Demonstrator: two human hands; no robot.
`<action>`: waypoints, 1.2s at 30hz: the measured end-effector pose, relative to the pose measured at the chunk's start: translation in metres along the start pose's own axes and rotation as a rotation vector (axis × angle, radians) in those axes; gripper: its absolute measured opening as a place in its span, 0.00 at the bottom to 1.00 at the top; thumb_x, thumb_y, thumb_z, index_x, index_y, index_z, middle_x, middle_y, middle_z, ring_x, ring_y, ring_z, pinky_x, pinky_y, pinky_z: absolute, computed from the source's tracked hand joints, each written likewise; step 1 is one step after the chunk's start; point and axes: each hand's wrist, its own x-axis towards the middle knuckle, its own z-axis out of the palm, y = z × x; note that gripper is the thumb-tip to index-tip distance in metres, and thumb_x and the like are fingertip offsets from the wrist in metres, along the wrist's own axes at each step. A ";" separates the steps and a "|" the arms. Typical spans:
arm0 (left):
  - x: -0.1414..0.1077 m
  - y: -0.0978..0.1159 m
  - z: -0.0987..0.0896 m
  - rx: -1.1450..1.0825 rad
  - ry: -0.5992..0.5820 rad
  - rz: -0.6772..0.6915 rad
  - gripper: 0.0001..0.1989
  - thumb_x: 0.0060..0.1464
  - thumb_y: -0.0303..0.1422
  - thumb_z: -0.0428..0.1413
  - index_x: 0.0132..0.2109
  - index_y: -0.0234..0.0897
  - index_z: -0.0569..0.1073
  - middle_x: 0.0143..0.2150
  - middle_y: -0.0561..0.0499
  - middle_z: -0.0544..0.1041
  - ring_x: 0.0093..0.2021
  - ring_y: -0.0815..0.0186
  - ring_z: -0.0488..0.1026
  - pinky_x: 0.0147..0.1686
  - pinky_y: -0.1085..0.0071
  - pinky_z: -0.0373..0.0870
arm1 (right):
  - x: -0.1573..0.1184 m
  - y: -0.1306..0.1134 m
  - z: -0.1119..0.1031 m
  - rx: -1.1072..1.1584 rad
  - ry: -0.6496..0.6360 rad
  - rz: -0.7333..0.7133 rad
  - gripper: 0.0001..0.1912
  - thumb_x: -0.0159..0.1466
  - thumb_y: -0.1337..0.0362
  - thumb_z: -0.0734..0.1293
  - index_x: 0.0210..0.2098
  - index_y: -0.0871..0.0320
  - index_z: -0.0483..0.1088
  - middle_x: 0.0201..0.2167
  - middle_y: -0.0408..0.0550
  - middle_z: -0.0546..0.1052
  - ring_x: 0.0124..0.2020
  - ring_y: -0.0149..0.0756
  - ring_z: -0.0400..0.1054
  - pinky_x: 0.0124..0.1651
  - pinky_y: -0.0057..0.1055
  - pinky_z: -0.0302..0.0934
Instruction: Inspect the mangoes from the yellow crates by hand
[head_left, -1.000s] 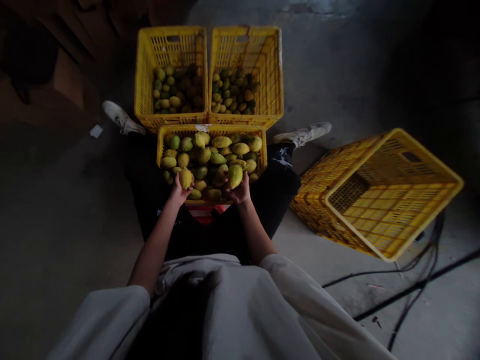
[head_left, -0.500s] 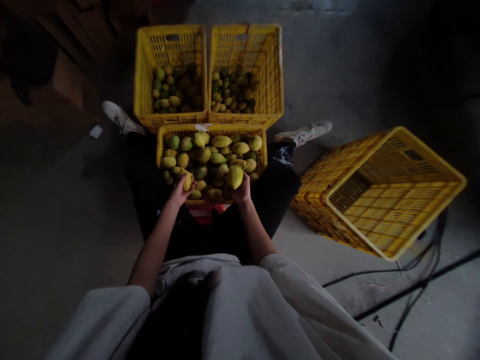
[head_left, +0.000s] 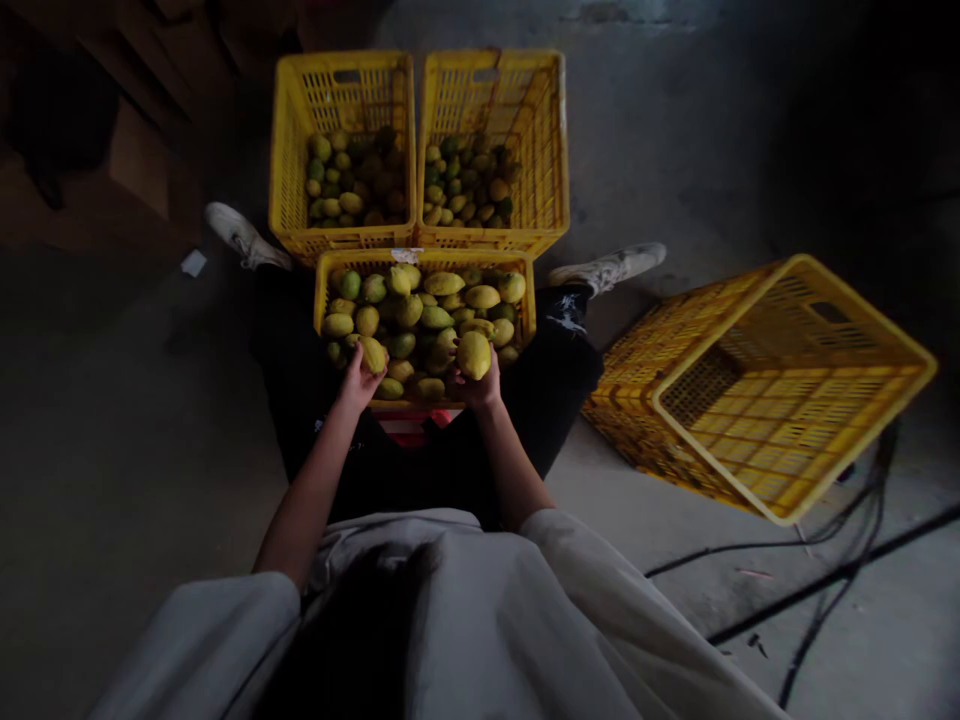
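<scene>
A yellow-green oval fruit [head_left: 372, 355] rests in my left hand [head_left: 360, 381], with the fingers curled around it. My right hand [head_left: 484, 388] grips a second, rounder-looking yellow fruit [head_left: 474, 356], its pointed end turned up toward me. Both hands are over the near side of a yellow plastic crate [head_left: 321, 290] between my legs. This crate is filled with similar yellow and green fruit [head_left: 435, 317], some with brownish patches. The dim light hides the exact kind of fruit.
Beyond the near crate stand two deeper yellow crates, a left one [head_left: 285, 150] and a right one [head_left: 553, 150], each partly filled with fruit. On the right, a yellow crate [head_left: 750, 440] sits tilted near black cables [head_left: 840, 570]. Cardboard boxes [head_left: 135, 160] stand at the left.
Both fruits have turned in my hands: the left one shows more of its side, and the right one shows its pointed end more squarely. The crates are unchanged.
</scene>
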 end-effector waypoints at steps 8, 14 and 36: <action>0.001 0.004 -0.002 -0.012 -0.013 -0.057 0.19 0.74 0.50 0.56 0.57 0.42 0.79 0.39 0.48 0.83 0.30 0.68 0.79 0.20 0.79 0.69 | -0.006 0.004 0.007 -0.007 0.008 0.004 0.34 0.79 0.36 0.54 0.47 0.55 0.78 0.31 0.43 0.84 0.14 0.26 0.59 0.17 0.22 0.58; -0.012 0.004 0.000 0.026 -0.137 -0.157 0.22 0.76 0.44 0.47 0.59 0.36 0.79 0.42 0.43 0.84 0.38 0.61 0.83 0.24 0.74 0.72 | -0.022 0.004 0.016 0.036 -0.051 -0.111 0.11 0.77 0.55 0.65 0.50 0.50 0.77 0.34 0.43 0.85 0.35 0.37 0.82 0.35 0.29 0.77; -0.013 -0.006 0.000 0.029 -0.190 -0.021 0.09 0.57 0.24 0.63 0.42 0.41 0.75 0.40 0.52 0.83 0.51 0.58 0.87 0.56 0.60 0.83 | -0.014 0.013 0.011 -0.064 -0.040 -0.216 0.19 0.61 0.66 0.72 0.50 0.45 0.71 0.49 0.40 0.85 0.57 0.41 0.83 0.56 0.42 0.82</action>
